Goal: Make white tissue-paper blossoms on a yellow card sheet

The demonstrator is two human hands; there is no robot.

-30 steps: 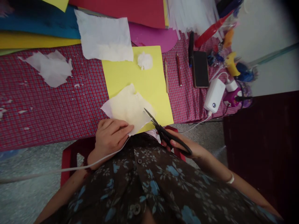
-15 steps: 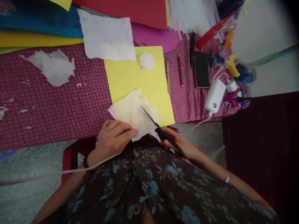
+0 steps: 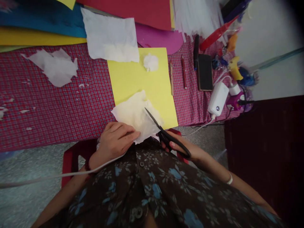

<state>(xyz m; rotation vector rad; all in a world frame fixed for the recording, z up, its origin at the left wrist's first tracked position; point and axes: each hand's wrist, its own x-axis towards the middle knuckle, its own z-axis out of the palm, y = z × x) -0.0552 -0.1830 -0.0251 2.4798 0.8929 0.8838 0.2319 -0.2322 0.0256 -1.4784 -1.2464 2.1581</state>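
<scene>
A thin white sheet of tissue paper (image 3: 133,110) with ragged edges lies over the near part of a yellow sheet (image 3: 140,79) and reaches past the table edge. My left hand (image 3: 118,137) is closed on its near left edge, thumb side toward the middle. In my right hand (image 3: 182,145) is a pair of black-handled scissors (image 3: 163,131), its handles gripped by the fingers. One blade lies visible over the tissue, pointing up and left; the other blade is hidden, seemingly under the tissue.
A crumpled white wad (image 3: 150,62) and a flat white sheet (image 3: 111,38) rest on the yellow sheet. Torn white paper (image 3: 54,66) lies left. To the right are a wooden stick (image 3: 171,77), red pencil (image 3: 184,72), phone (image 3: 205,72) and white power bank (image 3: 218,98). A cable (image 3: 71,174) crosses my left wrist.
The scissor handles have spread apart, with the lower loop moving left under my right hand. My left hand stays on the tissue paper. The view has shifted slightly.
</scene>
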